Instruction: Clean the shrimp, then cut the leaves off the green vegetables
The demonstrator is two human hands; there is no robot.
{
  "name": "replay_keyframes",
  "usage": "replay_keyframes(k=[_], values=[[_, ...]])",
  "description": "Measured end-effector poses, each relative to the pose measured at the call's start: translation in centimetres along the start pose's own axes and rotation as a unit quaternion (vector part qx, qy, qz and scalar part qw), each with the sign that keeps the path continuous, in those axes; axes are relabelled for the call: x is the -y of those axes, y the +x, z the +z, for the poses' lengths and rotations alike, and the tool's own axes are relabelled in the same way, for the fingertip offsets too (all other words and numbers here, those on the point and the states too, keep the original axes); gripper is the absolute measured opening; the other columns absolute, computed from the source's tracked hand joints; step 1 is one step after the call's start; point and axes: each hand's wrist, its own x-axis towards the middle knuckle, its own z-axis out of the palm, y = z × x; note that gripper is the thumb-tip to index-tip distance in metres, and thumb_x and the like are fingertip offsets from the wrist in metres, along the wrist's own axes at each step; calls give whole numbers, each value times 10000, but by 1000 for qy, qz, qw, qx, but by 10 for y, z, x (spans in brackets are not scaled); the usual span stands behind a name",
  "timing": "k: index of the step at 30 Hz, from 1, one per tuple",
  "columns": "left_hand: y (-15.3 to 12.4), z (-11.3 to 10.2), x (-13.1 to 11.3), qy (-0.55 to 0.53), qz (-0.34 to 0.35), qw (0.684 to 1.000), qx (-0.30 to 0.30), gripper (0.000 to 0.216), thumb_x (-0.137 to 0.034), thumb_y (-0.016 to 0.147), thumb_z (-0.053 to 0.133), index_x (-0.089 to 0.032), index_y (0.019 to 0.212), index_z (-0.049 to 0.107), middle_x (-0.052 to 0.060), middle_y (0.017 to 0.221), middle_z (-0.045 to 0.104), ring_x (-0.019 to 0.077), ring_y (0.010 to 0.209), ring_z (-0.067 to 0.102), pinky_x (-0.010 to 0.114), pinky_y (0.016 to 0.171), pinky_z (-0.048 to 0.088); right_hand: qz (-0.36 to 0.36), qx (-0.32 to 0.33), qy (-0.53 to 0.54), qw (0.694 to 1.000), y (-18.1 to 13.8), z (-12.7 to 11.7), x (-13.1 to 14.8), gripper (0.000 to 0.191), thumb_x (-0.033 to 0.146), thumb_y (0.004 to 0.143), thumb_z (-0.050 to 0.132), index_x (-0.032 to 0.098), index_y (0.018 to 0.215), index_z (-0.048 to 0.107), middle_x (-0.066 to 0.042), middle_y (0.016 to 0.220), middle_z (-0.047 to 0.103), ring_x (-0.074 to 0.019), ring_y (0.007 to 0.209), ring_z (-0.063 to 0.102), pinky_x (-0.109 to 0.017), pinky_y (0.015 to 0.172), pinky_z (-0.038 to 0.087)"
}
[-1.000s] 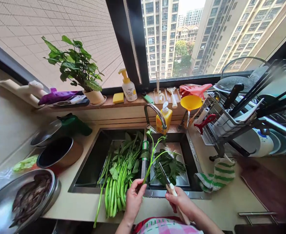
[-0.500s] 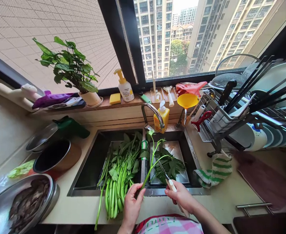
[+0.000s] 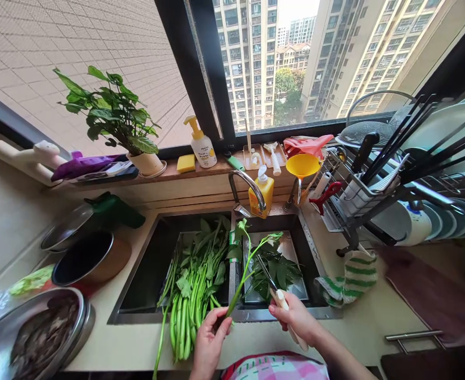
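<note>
My left hand (image 3: pixel 212 332) pinches the lower end of a green water spinach stem (image 3: pixel 240 287), which slants up and away over the sink divider. Small leaves sit at its top, and a short side stub sticks out partway along. White-handled scissors (image 3: pixel 282 300) are in my right hand (image 3: pixel 295 316), their dark blades pointing up beside the stem over the right basin. A thick bunch of water spinach (image 3: pixel 190 295) lies in the left basin, its stem ends hanging over the front rim. Loose dark leaves (image 3: pixel 277 269) rest on the metal tray in the right basin.
A curved faucet (image 3: pixel 252 184) rises behind the divider, near a yellow pump bottle (image 3: pixel 262 195). To the right stand a dish rack (image 3: pixel 335 211) and a striped cloth (image 3: pixel 359 277). On the left are a dark pot (image 3: pixel 85 258) and a metal bowl (image 3: pixel 74 316).
The side stalk that reached right from the stem is now a short stub. The scissor blades look closer together. My left hand has shifted slightly left and down.
</note>
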Motion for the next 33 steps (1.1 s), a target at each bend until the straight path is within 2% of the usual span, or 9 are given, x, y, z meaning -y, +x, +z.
replay_keyframes(k=[10, 16, 21, 27, 33], values=[[-8, 1, -8, 1, -3, 1000, -3, 324, -450, 597, 727, -194, 795, 704, 32, 715, 640, 125, 506, 529, 239, 483, 477, 7, 10, 3, 1000, 1, 2, 1, 322, 448, 635, 608, 200, 643, 402, 78, 521, 377, -55, 388, 342, -200, 367, 277], [-9, 4, -7, -9, -1, 1000, 19, 290, -413, 608, 731, -197, 800, 702, 34, 752, 638, 117, 502, 528, 239, 487, 472, -5, 12, 4, 1000, 0, 0, 3, 359, 473, 634, 608, 207, 621, 368, 88, 502, 357, -44, 364, 315, -194, 339, 257], [-8, 2, -7, -39, -56, 998, 9, 393, -491, 597, 720, -173, 826, 694, 18, 635, 615, 118, 504, 525, 225, 488, 444, 5, 2, 7, 1000, -1, -3, 0, 424, 540, 616, 611, 213, 614, 340, 104, 457, 328, -36, 328, 280, -187, 315, 220], [-2, -5, -18, -88, -119, 989, -5, 505, -554, 590, 702, -134, 871, 679, 2, 579, 579, 86, 479, 470, 193, 456, 368, 22, 45, 63, 997, -6, -6, 3, 388, 494, 583, 644, 178, 646, 429, 67, 477, 422, -54, 387, 362, -198, 384, 316], [6, -9, -29, -89, -134, 987, 25, 473, -556, 620, 682, -130, 825, 677, -25, 542, 520, 37, 426, 352, 162, 405, 251, 8, 67, 78, 995, -6, -4, 9, 373, 468, 589, 656, 166, 677, 457, 51, 525, 459, -60, 415, 397, -202, 416, 323]])
